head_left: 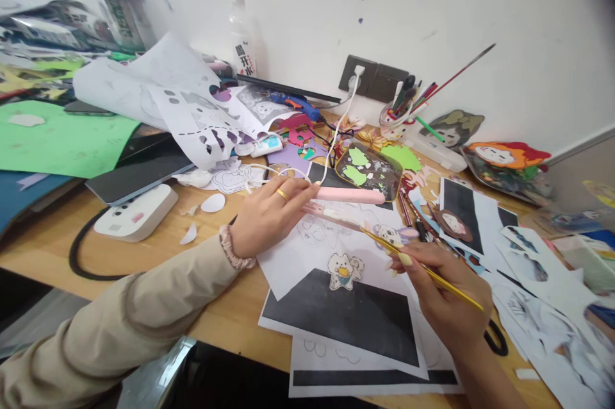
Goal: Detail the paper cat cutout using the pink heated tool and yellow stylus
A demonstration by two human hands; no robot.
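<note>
Left hand (pixel 270 215) grips a pink two-armed tool (pixel 353 195), hiding one end; right hand (pixel 444 287) pinches a yellow stick (pixel 451 287).

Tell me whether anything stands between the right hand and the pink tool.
Nothing visible does. The brush in the right hand points at the pink tool, its tip close; whether they touch is unclear. The rabbit cutout shows just behind the brush.

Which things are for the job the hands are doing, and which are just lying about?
For the job:
pink tool, in the left hand
yellow tool, in the right hand
maybe the cat cutout, lying close by

Just lying about, it seems:
blue glue gun
bottle by the wall
green sheet
orange-haired cutout
</note>
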